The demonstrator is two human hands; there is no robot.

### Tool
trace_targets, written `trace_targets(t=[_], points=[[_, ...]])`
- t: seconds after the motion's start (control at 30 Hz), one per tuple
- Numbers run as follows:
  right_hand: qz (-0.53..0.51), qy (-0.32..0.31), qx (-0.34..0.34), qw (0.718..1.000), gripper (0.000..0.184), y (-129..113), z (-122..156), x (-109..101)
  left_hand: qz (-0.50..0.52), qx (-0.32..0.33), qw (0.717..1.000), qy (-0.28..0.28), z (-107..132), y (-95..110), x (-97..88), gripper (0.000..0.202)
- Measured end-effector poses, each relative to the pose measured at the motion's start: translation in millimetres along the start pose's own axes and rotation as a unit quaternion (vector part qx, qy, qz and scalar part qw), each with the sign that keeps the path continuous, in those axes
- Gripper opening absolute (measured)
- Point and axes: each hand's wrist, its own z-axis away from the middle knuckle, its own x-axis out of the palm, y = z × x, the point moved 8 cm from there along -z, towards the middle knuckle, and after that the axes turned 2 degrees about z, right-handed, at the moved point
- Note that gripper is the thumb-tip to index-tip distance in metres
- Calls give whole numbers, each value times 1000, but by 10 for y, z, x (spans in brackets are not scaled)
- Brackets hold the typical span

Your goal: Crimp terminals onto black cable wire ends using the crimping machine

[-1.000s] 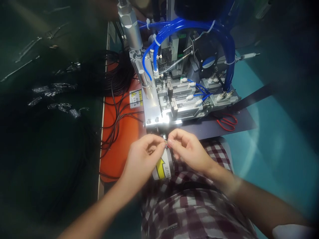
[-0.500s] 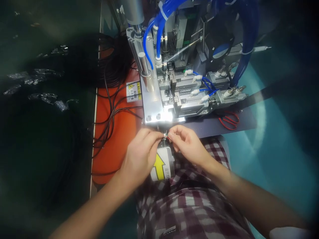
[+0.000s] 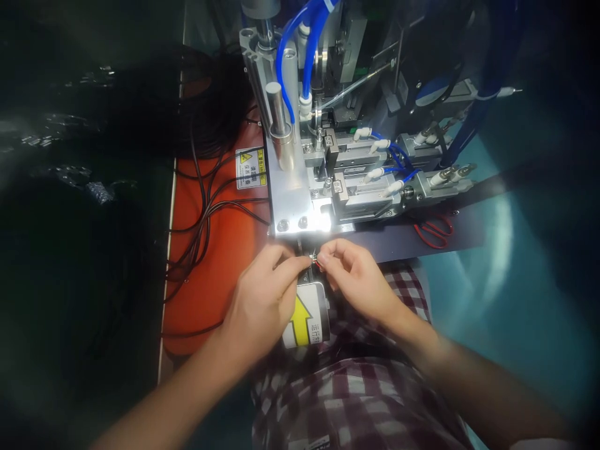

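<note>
Fingertip to fingertip, my two hands pinch at a tiny part with thin wires, in front of the metal machine. My left hand is closed, its thumb and forefinger at the left side of the part. From the right, my right hand is closed in a pinch, with a bit of red showing under its fingertips. The part's exact kind is too small to make out. Below the fingers is a white cover with a yellow arrow, partly hidden by my left hand.
Black cables run over the orange surface at left. Red-handled tool loops lie at right on the dark base plate. Blue air hoses hang over the machine. Shiny small pieces lie at far left.
The view has shifted slightly, so the machine sits a little further right and higher. Both hands keep their pinch at the small part, with barely any movement.
</note>
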Motion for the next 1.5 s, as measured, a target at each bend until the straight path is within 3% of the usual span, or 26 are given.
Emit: trace_targets(t=[0.4, 0.9, 1.17, 1.33, 1.5], points=[[-16, -15, 27, 999, 25, 42, 20, -26, -2, 16, 1000, 2, 4, 14, 1, 25], [-28, -1, 44, 999, 16, 68, 5, -5, 2, 7, 1000, 2, 1, 8, -3, 24], [17, -3, 30, 999, 14, 35, 29, -34, -9, 7, 1000, -8, 27, 7, 2, 25], [18, -41, 47, 998, 14, 33, 7, -9, -23, 11, 1000, -16, 25, 10, 12, 27], [22, -39, 39, 998, 13, 51, 1, -19, -27, 10, 1000, -12, 14, 23, 18, 26]])
